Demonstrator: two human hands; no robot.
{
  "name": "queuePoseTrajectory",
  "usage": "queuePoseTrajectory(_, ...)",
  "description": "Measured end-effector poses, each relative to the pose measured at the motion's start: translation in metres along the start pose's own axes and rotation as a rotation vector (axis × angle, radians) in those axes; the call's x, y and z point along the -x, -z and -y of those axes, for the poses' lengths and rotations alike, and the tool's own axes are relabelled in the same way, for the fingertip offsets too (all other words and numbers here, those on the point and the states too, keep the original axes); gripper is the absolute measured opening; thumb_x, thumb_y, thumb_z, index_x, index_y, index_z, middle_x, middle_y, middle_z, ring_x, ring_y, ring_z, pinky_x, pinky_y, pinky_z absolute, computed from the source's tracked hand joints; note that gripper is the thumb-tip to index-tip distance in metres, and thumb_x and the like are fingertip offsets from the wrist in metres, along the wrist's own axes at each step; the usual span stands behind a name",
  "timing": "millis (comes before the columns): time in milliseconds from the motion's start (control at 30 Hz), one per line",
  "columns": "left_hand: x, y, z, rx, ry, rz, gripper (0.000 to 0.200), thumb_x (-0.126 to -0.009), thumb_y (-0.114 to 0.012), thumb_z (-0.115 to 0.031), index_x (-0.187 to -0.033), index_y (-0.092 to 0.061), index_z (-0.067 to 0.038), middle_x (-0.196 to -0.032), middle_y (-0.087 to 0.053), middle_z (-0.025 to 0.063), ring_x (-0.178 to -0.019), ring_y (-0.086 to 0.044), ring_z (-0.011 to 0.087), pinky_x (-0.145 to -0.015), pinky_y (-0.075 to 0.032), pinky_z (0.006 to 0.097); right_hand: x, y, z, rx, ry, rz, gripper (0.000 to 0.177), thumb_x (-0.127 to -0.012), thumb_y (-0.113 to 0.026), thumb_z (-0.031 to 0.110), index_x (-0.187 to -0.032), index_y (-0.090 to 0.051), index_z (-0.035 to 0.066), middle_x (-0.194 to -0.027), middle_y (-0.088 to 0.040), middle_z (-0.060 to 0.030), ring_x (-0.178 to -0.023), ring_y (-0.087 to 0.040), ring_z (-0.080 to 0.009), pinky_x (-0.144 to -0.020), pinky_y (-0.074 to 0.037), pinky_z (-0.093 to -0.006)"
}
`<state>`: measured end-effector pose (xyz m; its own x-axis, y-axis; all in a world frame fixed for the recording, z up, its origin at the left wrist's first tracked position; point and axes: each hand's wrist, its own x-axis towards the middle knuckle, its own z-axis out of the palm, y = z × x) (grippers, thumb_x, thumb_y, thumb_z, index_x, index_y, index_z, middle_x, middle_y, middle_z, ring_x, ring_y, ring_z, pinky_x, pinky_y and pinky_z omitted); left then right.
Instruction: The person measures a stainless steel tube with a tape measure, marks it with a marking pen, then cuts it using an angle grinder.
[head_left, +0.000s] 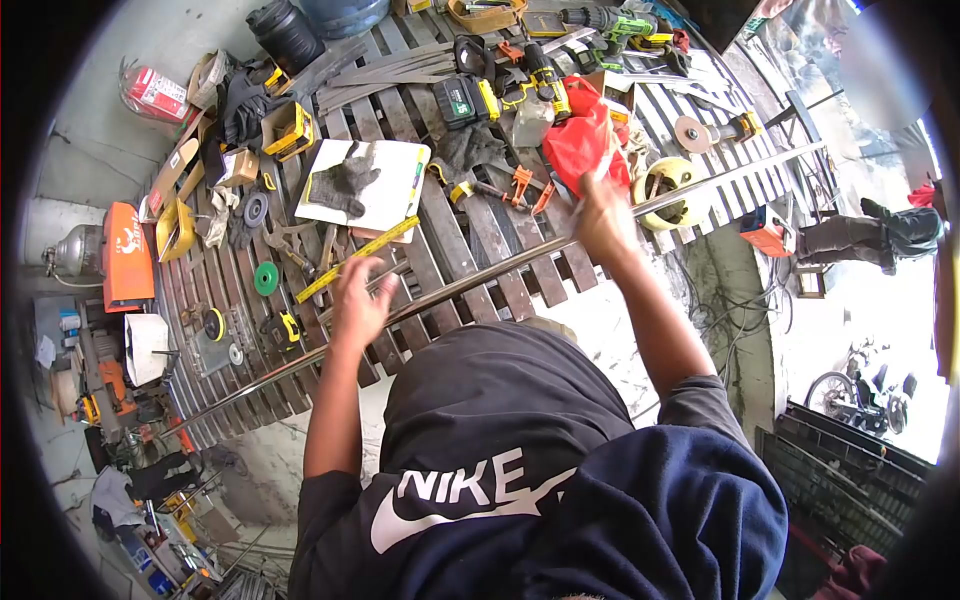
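Note:
A long, shiny metal tube (480,276) lies slanted along the near edge of the slatted table. My right hand (605,222) is closed over its right part, slightly blurred, with a red cloth (585,135) just beyond the fingers. My left hand (360,300) is open above the tube, fingers apart and a little curled, holding nothing. Close to those fingers a yellow measuring rule (357,260) lies aslant. Behind it, a dark grey work glove (344,184) rests on an open notebook (398,170).
An angle grinder (715,130) sits at the right, by a pale yellow round container (668,192). Drills, clamps (521,185), a battery (460,102) and metal strips crowd the back. A green disc (266,278) and a tape measure (285,328) lie left. Another person (850,238) stands far right.

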<state>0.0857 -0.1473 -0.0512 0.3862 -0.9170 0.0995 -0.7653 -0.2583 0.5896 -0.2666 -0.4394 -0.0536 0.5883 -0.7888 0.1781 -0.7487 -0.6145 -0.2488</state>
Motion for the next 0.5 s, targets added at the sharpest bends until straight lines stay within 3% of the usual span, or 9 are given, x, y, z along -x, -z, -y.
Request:
queuePoseTrajectory(33,0.005,-0.003,-0.017,0.027,-0.025,0.053,0.041,-0.098,-0.083,-0.037,-0.126,-0.071,-0.009,-0.126,-0.071,0.0138,-0.124,-0.065,0.0376,-0.108,-0.050,0.0494,-0.007,0.008,-0.013,0.103,-0.105,-0.092,0.044,-0.092,-0.075,0.015,-0.128,-0.054,-0.001,-0.106,-0.073,-0.0221,-0.112,-0.070,-0.0420,-0.102,-0.049,-0.0551)
queuePoseTrajectory(133,0.004,-0.014,-0.067,-0.107,-0.111,0.291,0.062,-0.092,-0.085,-0.050,-0.134,-0.068,-0.007,-0.132,-0.071,0.0147,-0.131,-0.063,0.0379,-0.120,-0.042,0.0528,-0.035,0.035,-0.042,0.392,-0.421,0.058,0.051,-0.093,-0.077,0.021,-0.134,-0.055,0.001,-0.117,-0.076,-0.0255,-0.117,-0.072,-0.0417,-0.105,-0.049,-0.0555)
queuePoseTrajectory(167,-0.002,-0.018,-0.075,-0.118,-0.106,0.419,0.064,-0.090,-0.089,-0.045,-0.138,-0.068,-0.010,-0.140,-0.069,0.0169,-0.137,-0.059,0.0392,-0.125,-0.037,0.0539,-0.042,0.039,-0.049,0.413,-0.493,0.123,0.053,-0.093,-0.077,0.022,-0.136,-0.055,0.001,-0.121,-0.077,-0.0256,-0.119,-0.073,-0.0406,-0.106,-0.049,-0.0552)
queuePoseTrajectory(200,-0.004,-0.030,-0.073,-0.145,-0.147,0.440,0.056,-0.090,-0.088,-0.041,-0.133,-0.070,-0.008,-0.132,-0.072,0.0166,-0.132,-0.062,0.0377,-0.125,-0.035,0.0542,-0.051,0.029,-0.068,0.330,-0.550,0.193,0.049,-0.095,-0.075,0.021,-0.136,-0.056,0.002,-0.122,-0.078,-0.0225,-0.123,-0.073,-0.0407,-0.107,-0.048,-0.0577)
queuePoseTrajectory(267,-0.013,-0.048,-0.072,-0.191,-0.181,0.511,0.042,-0.090,-0.086,-0.032,-0.121,-0.073,-0.006,-0.119,-0.076,0.0161,-0.125,-0.067,0.0358,-0.125,-0.033,0.0556,-0.065,-0.050,-0.151,0.090,-0.523,0.074,0.045,-0.093,-0.068,0.009,-0.136,-0.057,0.001,-0.118,-0.076,-0.0271,-0.123,-0.071,-0.0457,-0.102,-0.052,-0.0582)
queuePoseTrajectory(333,-0.027,-0.055,-0.074,-0.236,-0.169,0.608,0.029,-0.088,-0.085,-0.023,-0.109,-0.075,-0.006,-0.109,-0.078,0.0154,-0.119,-0.069,0.0353,-0.124,-0.034,0.0576,-0.080,-0.048,-0.157,-0.067,-0.480,0.006,0.041,-0.091,-0.063,0.000,-0.132,-0.058,0.000,-0.116,-0.075,-0.0311,-0.120,-0.070,-0.0493,-0.096,-0.055,-0.0574)
queuePoseTrajectory(400,-0.026,-0.057,-0.076,-0.220,-0.195,0.503,0.021,-0.087,-0.083,-0.018,-0.100,-0.074,-0.006,-0.102,-0.078,0.0145,-0.115,-0.071,0.0349,-0.123,-0.034,0.0586,-0.085,-0.049,-0.159,-0.153,-0.370,-0.103,0.038,-0.089,-0.060,-0.007,-0.127,-0.057,-0.001,-0.113,-0.073,-0.0332,-0.115,-0.070,-0.0520,-0.090,-0.057,-0.0572)
queuePoseTrajectory(500,-0.025,-0.057,-0.082,-0.238,-0.202,0.479,0.017,-0.086,-0.082,-0.016,-0.099,-0.075,-0.007,-0.100,-0.079,0.0143,-0.115,-0.071,0.0343,-0.125,-0.033,0.0597,-0.113,-0.053,-0.152,-0.246,-0.312,-0.174,0.053,-0.086,-0.055,-0.015,-0.138,-0.056,-0.003,-0.101,-0.074,-0.0210,-0.092,-0.075,-0.0365,-0.080,-0.057,-0.0480)
